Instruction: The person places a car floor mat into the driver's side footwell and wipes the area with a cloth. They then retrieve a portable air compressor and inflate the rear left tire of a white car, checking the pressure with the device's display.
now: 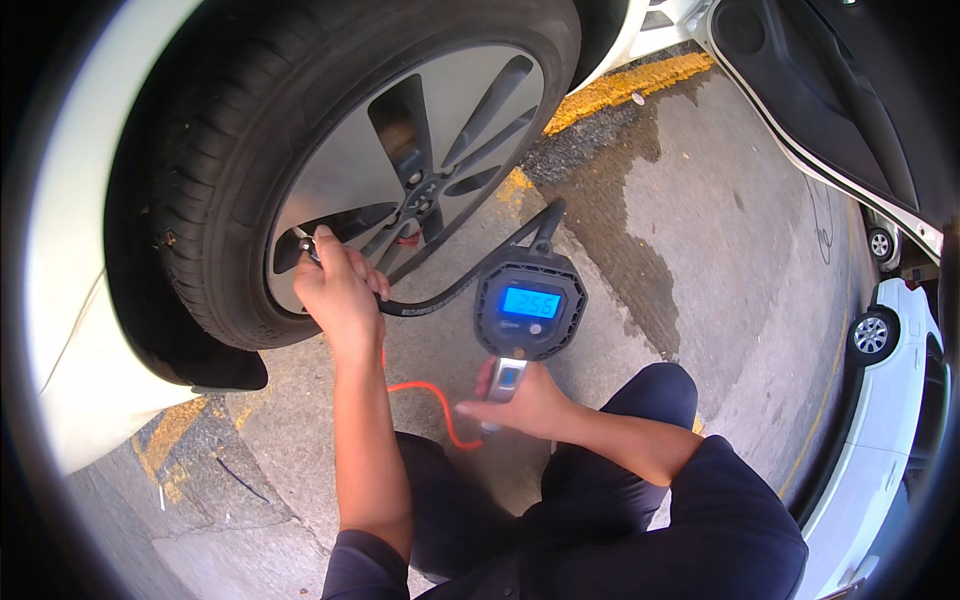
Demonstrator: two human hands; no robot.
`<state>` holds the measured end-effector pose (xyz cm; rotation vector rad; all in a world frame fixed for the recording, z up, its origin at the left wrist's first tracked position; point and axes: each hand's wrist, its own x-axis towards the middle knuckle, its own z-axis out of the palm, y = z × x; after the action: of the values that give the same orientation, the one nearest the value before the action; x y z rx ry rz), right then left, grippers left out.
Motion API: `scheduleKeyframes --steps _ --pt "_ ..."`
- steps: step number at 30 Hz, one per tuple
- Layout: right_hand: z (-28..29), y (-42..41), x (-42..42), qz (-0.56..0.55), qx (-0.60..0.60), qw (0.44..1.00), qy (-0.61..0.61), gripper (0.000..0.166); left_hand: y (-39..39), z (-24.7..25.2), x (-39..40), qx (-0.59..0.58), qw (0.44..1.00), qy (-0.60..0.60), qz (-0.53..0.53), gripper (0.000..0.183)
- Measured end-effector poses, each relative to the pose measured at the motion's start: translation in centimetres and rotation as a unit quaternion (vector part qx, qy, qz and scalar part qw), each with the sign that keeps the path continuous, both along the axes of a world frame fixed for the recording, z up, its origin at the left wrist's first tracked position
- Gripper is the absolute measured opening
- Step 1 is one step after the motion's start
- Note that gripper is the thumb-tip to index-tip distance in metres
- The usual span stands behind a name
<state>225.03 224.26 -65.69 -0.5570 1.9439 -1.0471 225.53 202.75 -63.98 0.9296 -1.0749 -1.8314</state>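
Observation:
My left hand (337, 289) grips the end of a black rubber air hose (431, 306) at the rim edge of a car's alloy wheel (330, 180); the fingers hide most of the hose's chuck, and whether it sits on the valve is not clear. My right hand (525, 401) is closed around the metal handle of a digital tire inflator gauge (531, 330), held upright with its blue display lit. The black hose loops from the gauge's top towards my left hand. An orange air line (435, 386) runs to the handle's lower end. A black tire (217, 225) surrounds the wheel.
The white car's fender (67, 300) curves along the left. An open car door (817, 97) extends at the upper right. Another white car (877, 420) stands at the right. Worn yellow paint (630, 86) and a dark stain (630, 225) mark the concrete. My bent knees are below the gauge.

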Motion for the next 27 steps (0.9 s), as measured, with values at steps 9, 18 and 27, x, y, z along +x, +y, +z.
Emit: scheduleKeyframes --steps 9,18,27 --pt "-1.0 3.2 1.0 -0.121 -0.131 0.983 -0.037 0.026 4.2 -1.4 -0.2 -0.035 0.997 -0.048 -0.043 0.033" --pt "-2.9 7.5 2.0 -0.343 -0.287 0.862 -0.24 0.055 6.6 -1.7 1.4 0.176 0.973 0.148 -0.019 0.035" --pt "-12.8 10.8 5.8 -0.453 -0.267 0.672 -0.522 0.041 7.3 -1.3 2.9 0.232 0.914 0.312 -0.112 0.025"
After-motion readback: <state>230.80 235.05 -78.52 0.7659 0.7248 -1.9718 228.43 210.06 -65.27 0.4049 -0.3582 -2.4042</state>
